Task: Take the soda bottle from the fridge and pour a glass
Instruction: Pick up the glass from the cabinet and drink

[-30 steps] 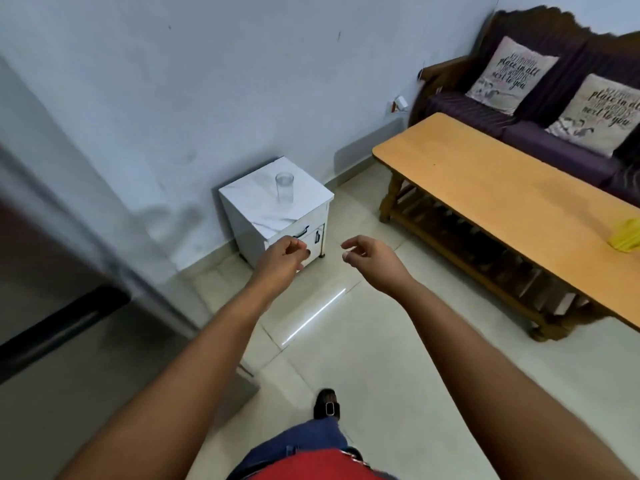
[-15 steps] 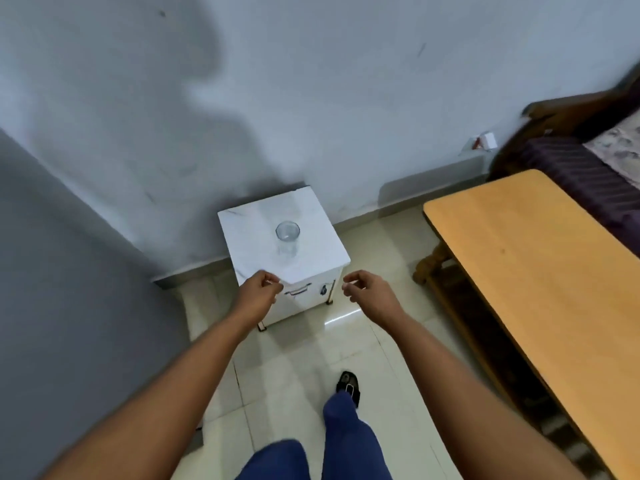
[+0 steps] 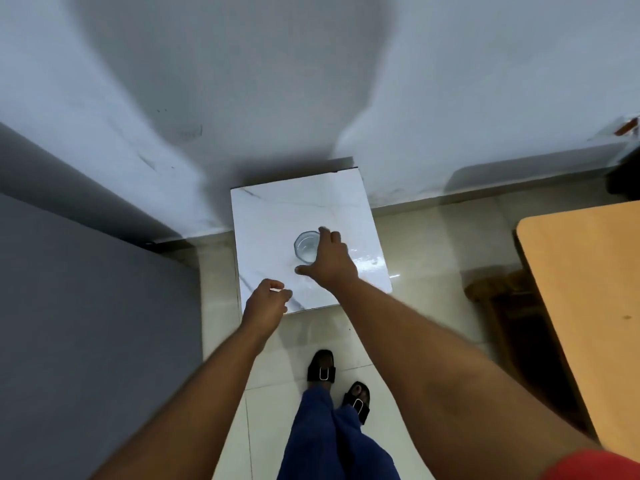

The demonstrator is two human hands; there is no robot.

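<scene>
Clear glass (image 3: pixel 306 247): upright on white marble-look worktop (image 3: pixel 277 216), near its middle, seen from above; looks empty, hard to be sure.
Right hand (image 3: pixel 330 263): over the glass's right side, fingers (image 3: pixel 325 233) spread open, thumb out to the left below the glass; touching the glass or just above it, cannot tell.
Left hand (image 3: pixel 266 303): at the worktop's front-left edge, fingers loosely curled, holding nothing visible.
Worktop: small square cabinet top, back edge against grey-white wall (image 3: pixel 242 81).
Grey panel (image 3: pixel 86 323): flat surface filling the left side, beside the cabinet.
Wood table (image 3: pixel 588 289): right edge, apart from the cabinet.
Floor (image 3: pixel 415 237): pale glossy tiles.
Feet: black sandals (image 3: pixel 322 368), blue trousers (image 3: pixel 329 438), just before the cabinet.
</scene>
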